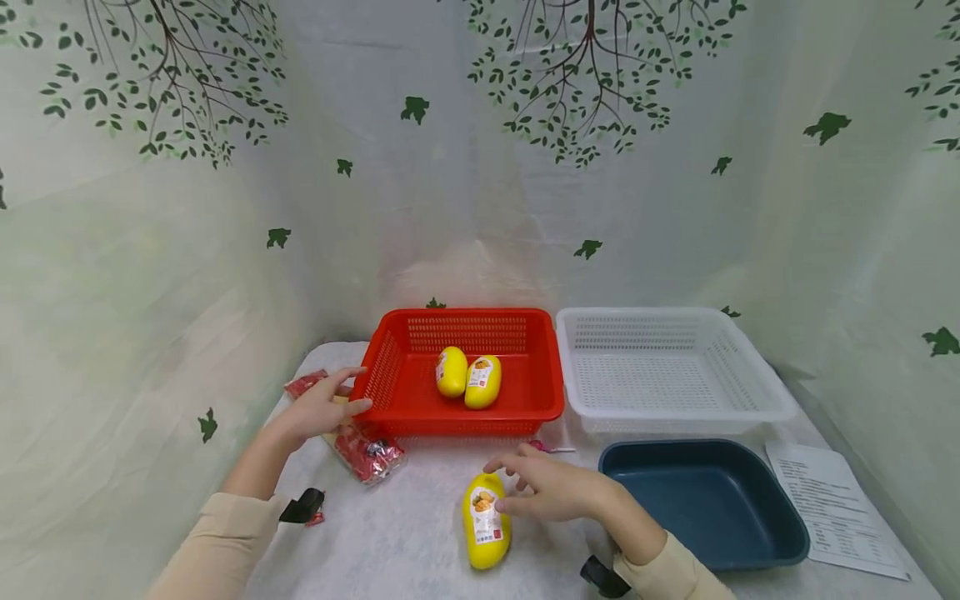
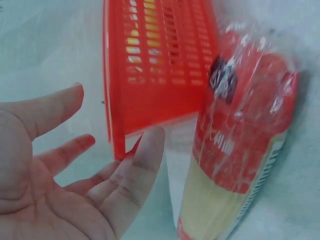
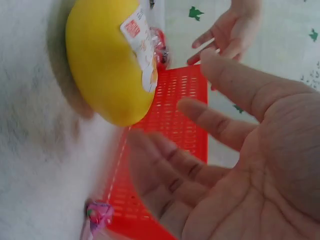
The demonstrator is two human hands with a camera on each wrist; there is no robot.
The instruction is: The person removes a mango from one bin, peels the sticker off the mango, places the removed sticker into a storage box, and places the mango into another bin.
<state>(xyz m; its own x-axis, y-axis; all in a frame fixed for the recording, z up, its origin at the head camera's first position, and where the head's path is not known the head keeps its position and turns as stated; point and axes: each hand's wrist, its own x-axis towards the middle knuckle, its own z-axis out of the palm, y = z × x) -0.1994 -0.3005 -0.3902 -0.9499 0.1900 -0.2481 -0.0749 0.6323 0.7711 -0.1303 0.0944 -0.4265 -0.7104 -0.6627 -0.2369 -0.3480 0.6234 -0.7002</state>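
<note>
While I monitor the station remotely, I locate the nearest yellow, smooth, mango-shaped item (image 1: 486, 529) with a white printed label lying label-up on the white table covering (image 1: 405, 542). The right hand (image 1: 551, 487) is positioned at its right side, released, with fingers parted about its far end; the right wrist view shows the palm bare, and I cannot confirm fingertip contact. To the right of that hand, I identify a dark-blue, rectangular, solid-walled tray (image 1: 705, 500) with rounded corners. A white printed paper sheet (image 1: 836, 508) lies beside the tray's right edge.

Farther out on the left, a long red-and-cream packet (image 1: 367, 454) in clear plastic lies just beside a red, perforated plastic basket (image 1: 420, 421). The left hand (image 1: 318, 410) is also released: its fingers are spread about the basket's left end without a grip. I cannot tell from my views whether they press on the rim. In front of the red basket lies a small pink object (image 1: 537, 446) on a thin stick.

The red basket holds two yellow labelled items (image 1: 483, 392) side by side. To its right stands a white, perforated plastic basket (image 1: 675, 412). Behind both baskets, I see a pale backdrop (image 1: 487, 208) printed with green leaves and brown branches.
</note>
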